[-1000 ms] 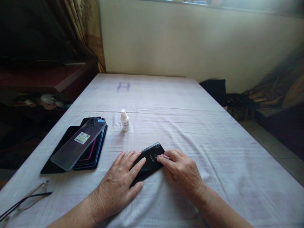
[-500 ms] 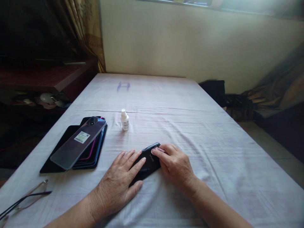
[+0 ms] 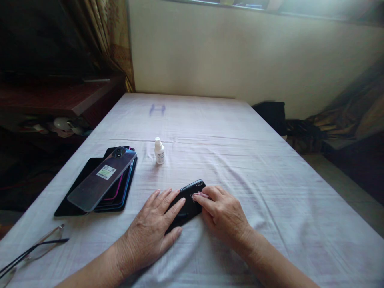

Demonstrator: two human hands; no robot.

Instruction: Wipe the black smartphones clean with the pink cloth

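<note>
A black smartphone (image 3: 186,208) lies back up on the sheet, tilted, its camera at the far right corner. Across its near left part rests my left hand (image 3: 151,226), fingers stretched out and spread, thumb by the near edge. A small pink cloth (image 3: 200,195) is pinched in my right hand (image 3: 225,212), pressed on the phone's back over the logo. The fingers cover most of the cloth. Beyond the phone stands a small white bottle (image 3: 159,152) with its cap on and a printed label.
On the left lies a stack of dark devices, topped by a phone (image 3: 102,180) with a white sticker. Eyeglasses (image 3: 39,246) rest at the near left. A white sheet (image 3: 234,132) covers the surface, up to the wall (image 3: 210,52). A dark red cabinet (image 3: 75,100) stands at the left.
My right hand with the cloth has shifted slightly nearer along the phone's back, from beside the camera onto the logo. The view has moved slightly; my left hand stays on the phone.
</note>
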